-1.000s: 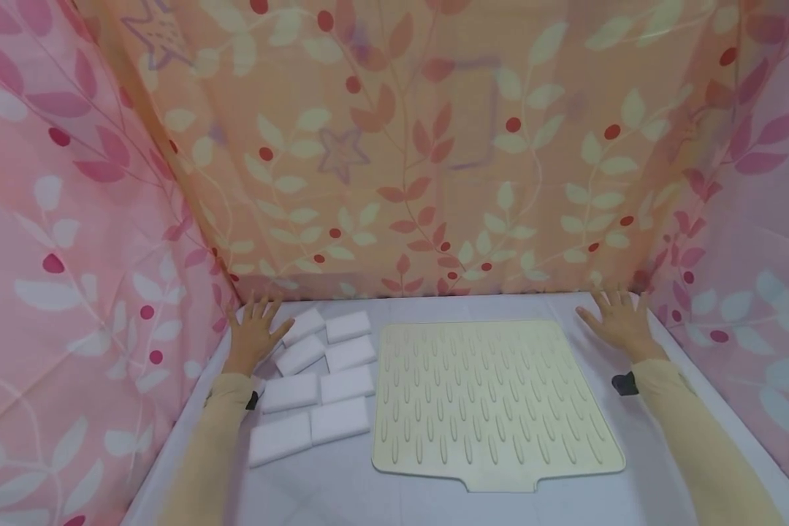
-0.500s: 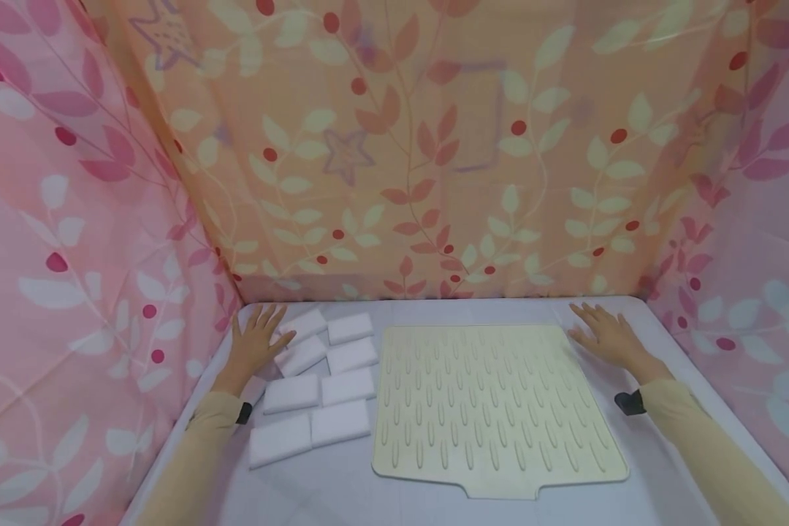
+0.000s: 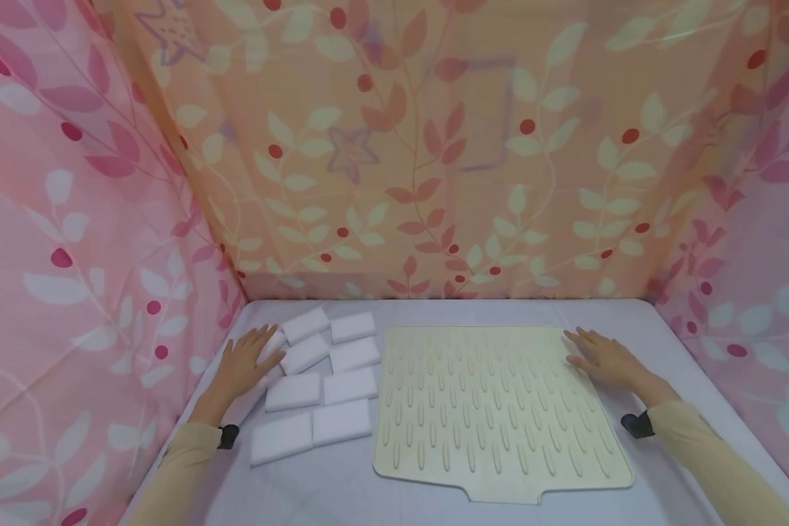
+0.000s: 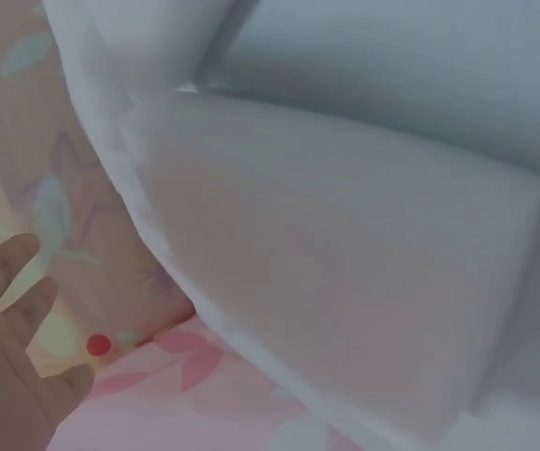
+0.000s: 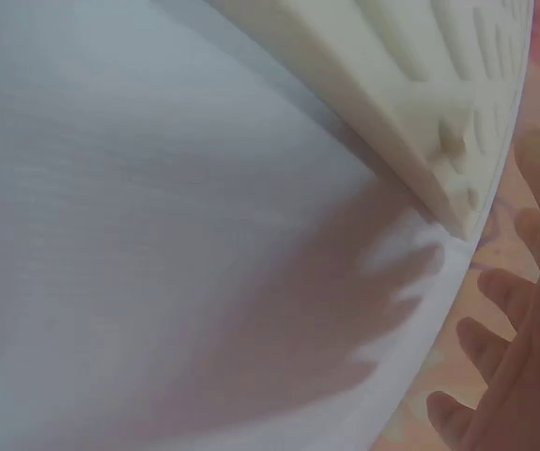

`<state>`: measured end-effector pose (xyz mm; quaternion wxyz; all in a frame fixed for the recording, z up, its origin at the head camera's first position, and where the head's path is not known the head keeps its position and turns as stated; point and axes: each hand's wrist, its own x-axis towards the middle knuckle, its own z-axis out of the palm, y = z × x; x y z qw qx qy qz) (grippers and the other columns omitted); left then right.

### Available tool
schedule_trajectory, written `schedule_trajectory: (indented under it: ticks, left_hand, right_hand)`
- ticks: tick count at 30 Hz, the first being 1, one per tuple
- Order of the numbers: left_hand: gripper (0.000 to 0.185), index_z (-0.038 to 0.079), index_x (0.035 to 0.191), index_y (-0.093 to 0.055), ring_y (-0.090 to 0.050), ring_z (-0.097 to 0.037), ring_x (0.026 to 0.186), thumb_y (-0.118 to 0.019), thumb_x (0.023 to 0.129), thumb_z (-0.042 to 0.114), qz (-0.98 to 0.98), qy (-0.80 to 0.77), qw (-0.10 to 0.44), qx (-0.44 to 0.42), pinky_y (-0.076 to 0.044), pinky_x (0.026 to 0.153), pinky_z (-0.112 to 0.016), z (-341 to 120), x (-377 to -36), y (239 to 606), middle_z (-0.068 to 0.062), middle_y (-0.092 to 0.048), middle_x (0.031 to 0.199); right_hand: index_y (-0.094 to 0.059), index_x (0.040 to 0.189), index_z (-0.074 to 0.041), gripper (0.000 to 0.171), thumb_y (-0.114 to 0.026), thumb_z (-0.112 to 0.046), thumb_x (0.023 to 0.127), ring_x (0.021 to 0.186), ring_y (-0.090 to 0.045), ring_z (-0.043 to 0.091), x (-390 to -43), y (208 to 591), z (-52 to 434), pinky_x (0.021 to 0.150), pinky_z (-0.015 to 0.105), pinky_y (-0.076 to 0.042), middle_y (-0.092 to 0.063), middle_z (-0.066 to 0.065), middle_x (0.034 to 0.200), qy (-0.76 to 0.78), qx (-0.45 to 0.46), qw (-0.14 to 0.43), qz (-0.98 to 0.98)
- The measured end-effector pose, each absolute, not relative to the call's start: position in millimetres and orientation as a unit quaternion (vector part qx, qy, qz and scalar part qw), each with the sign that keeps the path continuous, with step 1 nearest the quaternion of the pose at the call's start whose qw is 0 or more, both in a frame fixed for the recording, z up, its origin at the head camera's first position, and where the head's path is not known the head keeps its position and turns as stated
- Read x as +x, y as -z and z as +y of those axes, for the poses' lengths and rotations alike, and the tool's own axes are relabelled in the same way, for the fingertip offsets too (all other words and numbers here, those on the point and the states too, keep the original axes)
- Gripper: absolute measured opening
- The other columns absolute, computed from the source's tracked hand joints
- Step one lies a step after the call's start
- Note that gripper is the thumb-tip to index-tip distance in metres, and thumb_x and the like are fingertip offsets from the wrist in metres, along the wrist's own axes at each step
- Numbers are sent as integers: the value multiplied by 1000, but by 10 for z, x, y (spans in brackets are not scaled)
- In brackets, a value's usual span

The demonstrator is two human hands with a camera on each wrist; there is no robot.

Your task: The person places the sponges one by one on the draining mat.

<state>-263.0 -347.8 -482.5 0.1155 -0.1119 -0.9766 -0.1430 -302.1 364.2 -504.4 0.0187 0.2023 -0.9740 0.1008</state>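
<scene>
Our left hand (image 3: pixel 245 363) lies flat with fingers (image 3: pixel 264 340) spread, holding nothing, its tips just beside the far white sponges (image 3: pixel 315 380), which run in two columns away from us. Our right hand (image 3: pixel 601 359) rests open, seemingly touching the cream mat's (image 3: pixel 493 409) far right corner. Both things sit on the bench (image 3: pixel 342 489).

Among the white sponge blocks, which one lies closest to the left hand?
The small block at the far-left edge of the group: the left hand lies right against it with straight fingers, while the other blocks lie further right.
</scene>
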Motion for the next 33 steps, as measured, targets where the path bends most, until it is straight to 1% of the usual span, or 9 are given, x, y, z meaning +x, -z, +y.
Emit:
schedule_trajectory:
  ticks: [4,8,11,14,18,23,29,33]
  left_hand:
    - [68,8,142,-36,-31,-41,130,-53,89,48,-977,143,114,-112,-15,99,-70,-3521,-2535,4859,-20,-38,142]
    - [70,5,141,-36,-34,-42,127,-54,89,48,-979,134,111,-109,-21,98,-67,-3573,-2439,4915,-22,-40,140]
    - [71,2,139,-38,-39,-43,124,-57,87,47,-977,132,123,-111,-28,97,-63,-3610,-2362,4951,-25,-43,137]
    - [72,0,138,-40,-41,-44,121,-62,85,44,-975,136,135,-111,-32,96,-60,-3648,-2289,4986,-26,-45,134]
    - [73,0,137,-41,-43,-45,118,-64,83,44,-976,138,131,-103,-34,94,-60,-3689,-2199,5021,-27,-46,132]
    - [74,-1,136,-42,-42,-48,116,-63,83,46,-980,145,108,-78,-34,91,-64,-3716,-2083,5029,-28,-46,130]
    - [74,-5,132,-45,-45,-49,110,-66,82,45,-982,139,108,-63,-39,84,-63,-3766,-1963,5101,-28,-50,123]
    - [74,-4,132,-45,-45,-48,109,-67,80,46,-985,135,100,-50,-39,84,-62,-3790,-1901,5105,-27,-50,122]
  right_hand:
    - [-40,138,-3,64,-53,-43,91,125,-32,52,-2979,5066,3640,96,69,-23,-35,31,139,-111,204,7,-973]
    - [-39,139,-2,65,-53,-44,91,125,-31,53,-2943,5066,3654,97,66,-24,-34,31,140,-114,200,-6,-973]
    - [-38,139,-2,66,-53,-45,90,126,-29,53,-2924,5077,3676,99,65,-23,-32,31,141,-122,195,-17,-973]
    - [-36,140,-3,67,-53,-44,90,126,-28,54,-2914,5103,3696,99,66,-23,-31,32,141,-129,193,-24,-972]
    - [-34,141,-4,68,-52,-46,91,127,-26,54,-2907,5152,3723,99,67,-20,-30,32,142,-136,183,-36,-973]
    - [-31,144,-7,69,-49,-49,92,129,-22,54,-2919,5200,3763,100,68,-16,-26,31,144,-147,175,-49,-972]
    - [-33,143,-7,65,-49,-45,93,128,-24,54,-2923,5244,3814,99,66,-18,-29,30,143,-149,194,-27,-969]
    - [-35,142,-7,63,-50,-43,93,127,-26,54,-2904,5280,3825,99,66,-20,-31,31,142,-151,202,-12,-968]
